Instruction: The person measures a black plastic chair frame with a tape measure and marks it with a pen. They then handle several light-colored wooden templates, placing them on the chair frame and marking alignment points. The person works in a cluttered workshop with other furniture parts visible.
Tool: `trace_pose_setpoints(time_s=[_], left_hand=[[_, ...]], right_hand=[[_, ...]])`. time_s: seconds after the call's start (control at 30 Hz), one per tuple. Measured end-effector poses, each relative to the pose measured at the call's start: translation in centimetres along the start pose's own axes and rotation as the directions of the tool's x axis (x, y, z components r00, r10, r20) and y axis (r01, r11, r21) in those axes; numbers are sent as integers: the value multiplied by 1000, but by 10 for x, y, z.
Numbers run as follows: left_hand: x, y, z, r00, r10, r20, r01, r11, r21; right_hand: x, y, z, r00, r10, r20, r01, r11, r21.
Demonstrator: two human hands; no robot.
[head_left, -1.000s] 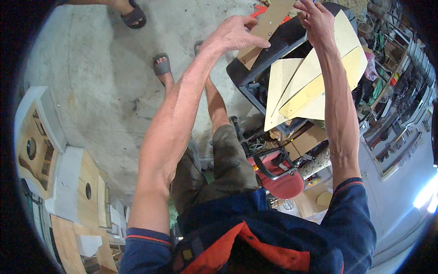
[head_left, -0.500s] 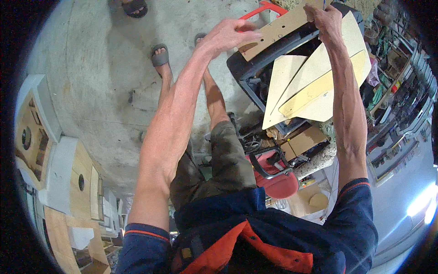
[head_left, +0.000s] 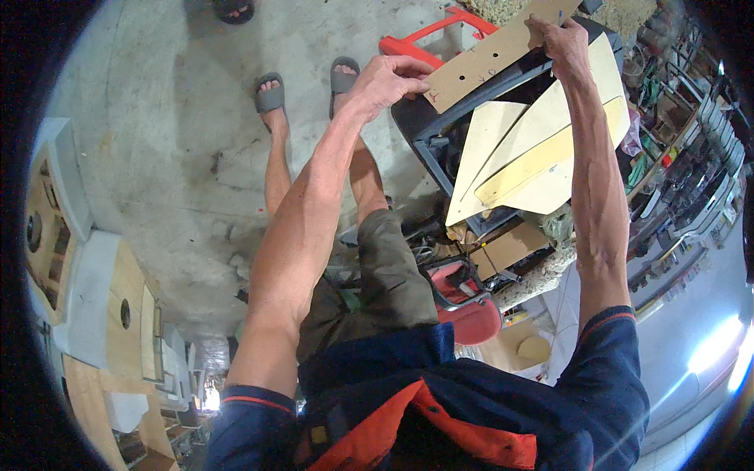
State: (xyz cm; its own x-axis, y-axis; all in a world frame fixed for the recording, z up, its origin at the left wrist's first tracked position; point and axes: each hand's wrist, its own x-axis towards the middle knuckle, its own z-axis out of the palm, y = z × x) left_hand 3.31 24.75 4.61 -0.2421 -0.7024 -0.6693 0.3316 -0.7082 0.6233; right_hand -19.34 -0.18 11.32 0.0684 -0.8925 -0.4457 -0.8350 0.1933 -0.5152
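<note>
A long brown board strip [head_left: 481,69] with small round holes and handwritten marks lies slanted at the top of the view, above a black plastic frame [head_left: 424,129]. My left hand [head_left: 390,83] is at its left end, with thumb and forefinger closing on the corner. My right hand [head_left: 564,47] grips the strip near its far right end with bent fingers. Beside the right fingers a small blue thing shows, too small to name. Several cream-coloured cut panels [head_left: 518,161] lie on the black frame under my right forearm.
A red metal frame [head_left: 424,39] stands behind the strip. Near my legs are a red seat-like thing [head_left: 477,322] and a cardboard box [head_left: 510,250]. Cluttered shelving [head_left: 683,141] lines the right. Wooden cabinets with round holes [head_left: 122,302] stand at the left.
My left hand has drawn back from over the strip to its left end, its fingers closing there. The strip has shifted slightly; my right hand keeps hold of it.
</note>
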Motion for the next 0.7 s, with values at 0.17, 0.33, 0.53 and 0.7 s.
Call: trace_pose_setpoints(time_s=[0.17,0.33,0.53,0.7], left_hand=[[1,0,1,997,29,-65,-35,995,-93],[5,2,-1,997,34,-70,-43,990,-131],[3,2,-8,999,23,-33,-28,988,-154],[-4,9,-5,999,50,2,-49,990,-130]], right_hand=[[4,2,-7,997,33,74,-30,999,-33],[5,-2,-2,1000,15,-16,-15,1000,2],[-10,-26,-1,991,133,22,-135,979,150],[-24,-45,-2,985,171,9,-166,946,277]])
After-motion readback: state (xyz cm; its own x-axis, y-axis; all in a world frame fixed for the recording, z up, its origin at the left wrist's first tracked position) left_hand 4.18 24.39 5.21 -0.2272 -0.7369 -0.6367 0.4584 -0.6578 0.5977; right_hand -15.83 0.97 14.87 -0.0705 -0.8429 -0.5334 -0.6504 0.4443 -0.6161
